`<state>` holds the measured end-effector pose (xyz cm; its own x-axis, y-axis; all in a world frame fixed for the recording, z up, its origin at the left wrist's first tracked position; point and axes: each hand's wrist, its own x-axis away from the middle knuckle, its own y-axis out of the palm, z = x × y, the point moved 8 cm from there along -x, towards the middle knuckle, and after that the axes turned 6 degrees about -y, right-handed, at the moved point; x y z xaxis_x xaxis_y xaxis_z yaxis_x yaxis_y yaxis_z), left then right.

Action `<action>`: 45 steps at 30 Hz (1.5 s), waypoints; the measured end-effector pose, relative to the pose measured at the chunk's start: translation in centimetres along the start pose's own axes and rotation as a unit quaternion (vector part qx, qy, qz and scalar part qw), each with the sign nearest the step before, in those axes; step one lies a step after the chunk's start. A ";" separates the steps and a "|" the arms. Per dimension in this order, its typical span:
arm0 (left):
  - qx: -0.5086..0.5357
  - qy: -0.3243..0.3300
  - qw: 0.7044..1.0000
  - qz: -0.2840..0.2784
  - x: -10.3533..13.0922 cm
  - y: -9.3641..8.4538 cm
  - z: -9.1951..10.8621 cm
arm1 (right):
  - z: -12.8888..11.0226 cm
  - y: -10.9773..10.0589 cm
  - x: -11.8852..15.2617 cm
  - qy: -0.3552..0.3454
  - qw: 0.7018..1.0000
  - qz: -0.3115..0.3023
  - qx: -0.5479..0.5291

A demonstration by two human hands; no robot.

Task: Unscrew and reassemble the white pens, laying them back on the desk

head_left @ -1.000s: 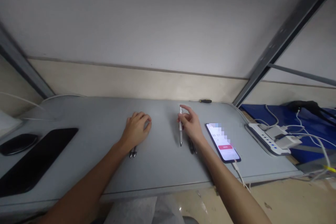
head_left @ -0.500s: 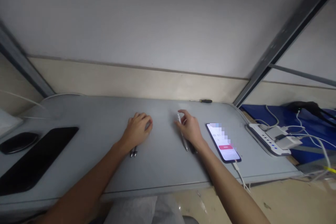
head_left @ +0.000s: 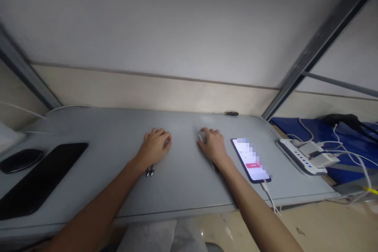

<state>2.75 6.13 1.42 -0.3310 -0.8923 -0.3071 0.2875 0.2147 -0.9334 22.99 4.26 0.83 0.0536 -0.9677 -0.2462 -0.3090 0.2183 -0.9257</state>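
Observation:
My left hand [head_left: 155,145] rests curled on the grey desk [head_left: 180,181], fingers bent and thumb tucked in. From under its wrist side stick out the metal tips of two dark pens [head_left: 150,171]; the rest of them is hidden by the hand. Right of it, my right hand [head_left: 212,145] curls palm down round a silver pen [head_left: 201,138]. One end of this pen shows between thumb and index finger, and its tip comes out below the palm. Where the other fingers touch it is hidden.
A lit phone [head_left: 251,161] on a white cable lies right of my right hand, with a power strip [head_left: 301,157] beyond. A screwdriver [head_left: 232,113] lies at the back edge. On the left are a large black pad [head_left: 44,181] and a black rounded object [head_left: 21,160].
My right hand has come down slightly and covers more of the silver pen, whose upper end has moved down. My left hand and the dark pens have not visibly moved.

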 end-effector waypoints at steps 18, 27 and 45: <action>-0.044 -0.060 0.997 -0.004 0.1 -0.1 -0.9 | 1.2 1.0 -0.1 0.050 0.998 -0.030 -0.027; -0.105 -0.079 0.991 0.016 0.1 -1.0 -1.1 | 1.1 0.4 0.1 0.048 0.999 0.004 -0.020; 0.125 0.016 0.991 -0.046 0.5 0.2 1.6 | -4.0 -0.9 1.2 -0.203 0.972 0.018 -0.120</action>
<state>4.06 5.11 1.33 -0.3934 -0.8895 -0.2324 0.4670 0.0245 -0.8839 19.52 2.43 2.54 0.3931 -0.8206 -0.4148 -0.5267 0.1687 -0.8331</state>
